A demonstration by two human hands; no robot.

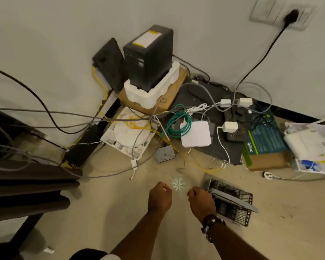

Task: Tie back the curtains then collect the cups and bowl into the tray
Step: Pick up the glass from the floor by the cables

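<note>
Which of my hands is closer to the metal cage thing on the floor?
Right. Your right hand is at the near left corner of the perforated metal drive cage, seemingly touching it. Your left hand is farther left, apart from it.

Dim, warm, soft light; edges perhaps warped.

Two hands reach out at lower centre of the frame over a beige floor. The left hand and right hand are both curled, with a small clear ribbed object between them; whether either grips it is unclear. A watch circles the right wrist. Just right of the hands lies a grey metal drive caddy. Above, in the wall corner, a black tower unit stands in white foam packing, amid tangled cables, a green cable coil and a white square box. Dark curtains hang at left.
</note>
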